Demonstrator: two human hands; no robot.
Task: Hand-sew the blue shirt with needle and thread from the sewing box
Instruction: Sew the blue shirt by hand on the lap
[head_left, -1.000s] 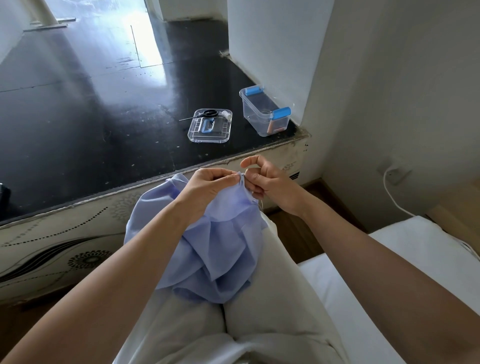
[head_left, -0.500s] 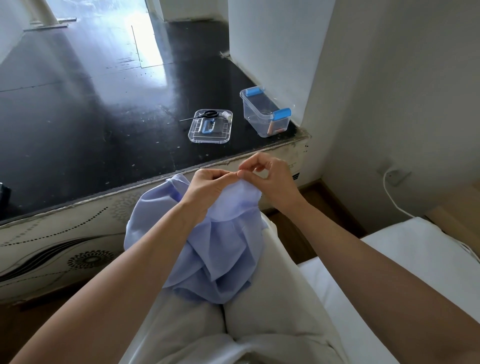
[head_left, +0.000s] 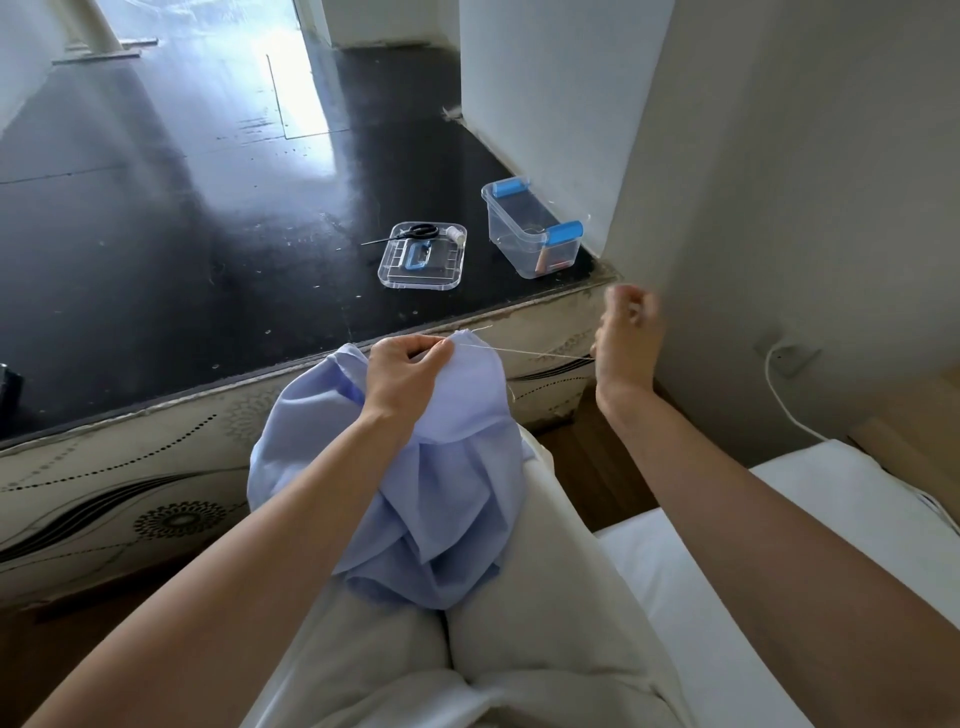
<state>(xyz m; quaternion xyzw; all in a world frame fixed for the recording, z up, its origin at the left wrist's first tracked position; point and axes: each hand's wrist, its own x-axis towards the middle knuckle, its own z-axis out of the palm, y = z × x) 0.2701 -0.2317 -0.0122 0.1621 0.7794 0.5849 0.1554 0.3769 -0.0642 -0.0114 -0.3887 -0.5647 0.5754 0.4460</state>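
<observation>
The blue shirt lies bunched on my lap. My left hand pinches a fold of it at the top edge. A pale thread runs taut from that fold rightward to my right hand, which is raised and blurred, fingers curled as if pinching the needle; the needle itself is too small to see. The clear sewing box with blue clips stands open on the black ledge, its lid lying beside it.
On the lid lie black scissors and a white thread spool. The black ledge ends at an edge just past my hands. A white wall corner stands at right, with a white cable and a white mattress.
My right hand pulled away from the fold, moving right and up, drawing the thread out taut. My left hand kept its hold on the shirt.
</observation>
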